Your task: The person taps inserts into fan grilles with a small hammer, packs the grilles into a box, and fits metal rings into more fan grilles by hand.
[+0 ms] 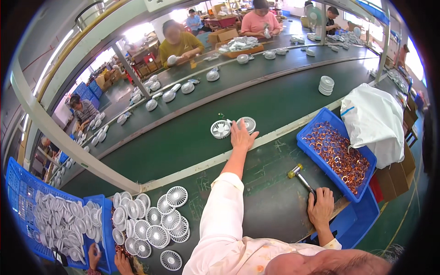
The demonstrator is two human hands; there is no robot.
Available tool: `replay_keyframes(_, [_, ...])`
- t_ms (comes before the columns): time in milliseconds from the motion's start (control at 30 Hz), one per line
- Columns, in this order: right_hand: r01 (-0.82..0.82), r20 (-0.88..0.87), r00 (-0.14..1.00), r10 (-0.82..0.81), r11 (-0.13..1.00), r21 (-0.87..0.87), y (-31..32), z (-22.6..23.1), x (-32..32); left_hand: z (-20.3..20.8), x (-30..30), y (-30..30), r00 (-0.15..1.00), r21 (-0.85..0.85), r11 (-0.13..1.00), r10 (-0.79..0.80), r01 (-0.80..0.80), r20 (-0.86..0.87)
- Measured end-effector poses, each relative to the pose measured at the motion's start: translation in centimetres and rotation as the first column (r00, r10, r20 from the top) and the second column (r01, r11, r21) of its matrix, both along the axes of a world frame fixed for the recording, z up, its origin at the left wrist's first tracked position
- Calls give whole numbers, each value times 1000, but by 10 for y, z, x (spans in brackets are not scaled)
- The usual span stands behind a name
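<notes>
My left hand reaches onto the green conveyor belt, fingers spread over the near edge of a round white fan grille. Beside that grille lies a white fan housing with its blades showing and thin wires at its top. On the dark worktop, my right hand is closed around the black handle of a small hammer. The hammer has a yellowish head and lies slanted, head away from me. My palm hides the handle's end.
Copper-coloured rings fill a blue tray at right, beside a white sack. White grilles pile up at left, near a blue crate and another person's hands. A metal post rises at left. Co-workers sit across the belt.
</notes>
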State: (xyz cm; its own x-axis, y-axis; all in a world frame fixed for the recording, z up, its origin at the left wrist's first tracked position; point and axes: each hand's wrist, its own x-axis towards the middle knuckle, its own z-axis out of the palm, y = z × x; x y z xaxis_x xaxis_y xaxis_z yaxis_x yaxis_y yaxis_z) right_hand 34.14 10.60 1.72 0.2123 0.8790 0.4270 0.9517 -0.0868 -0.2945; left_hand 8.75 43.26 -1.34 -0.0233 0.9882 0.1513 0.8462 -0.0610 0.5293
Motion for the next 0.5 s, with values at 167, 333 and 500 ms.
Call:
replay_keyframes(167, [-13,8,1000,13,1000,-16,7,-1,-6,0,-2,-80,978,305,951,-113,56,173])
replay_keyframes(333, [6,48,999,-5,1000,-10,1,-5,0,9,-4,-236,905,363,912,-307,192,293])
replay_keyframes(500, [5,29,1000,-8,995,100,-10,-2,3,21,-29,-348,861,266,913,-388,310,329])
